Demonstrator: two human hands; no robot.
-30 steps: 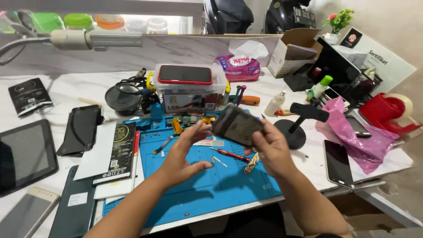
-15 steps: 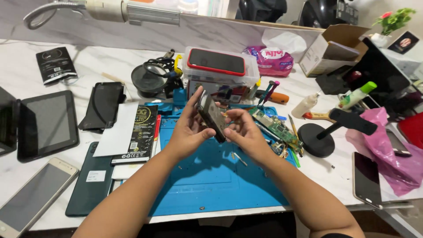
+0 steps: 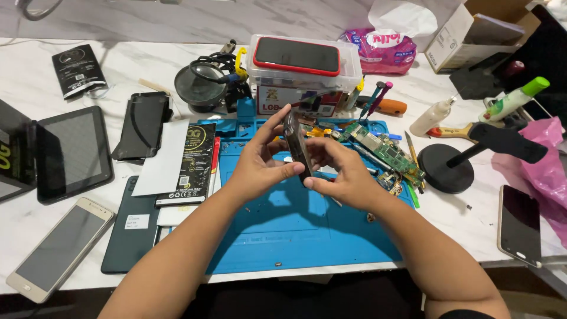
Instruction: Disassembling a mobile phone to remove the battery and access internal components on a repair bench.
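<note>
Because both hands pinch it from opposite sides, the dark phone (image 3: pixel 297 145) stands on edge above the blue work mat (image 3: pixel 295 230), near the mat's far edge; the left hand (image 3: pixel 260 162) grips its back with thumb pressed near the lower end, and the right hand (image 3: pixel 342 174) clasps the front, seemingly to work its seam. A green circuit board (image 3: pixel 384 152) lies toward the mat's far right corner, within reach.

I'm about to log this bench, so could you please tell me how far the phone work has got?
Done: a green circuit board lies loose on the blue mat. In hand: left hand and right hand hold a dark phone edge-on above the mat. Left: the board is not yet back in any phone.
</note>
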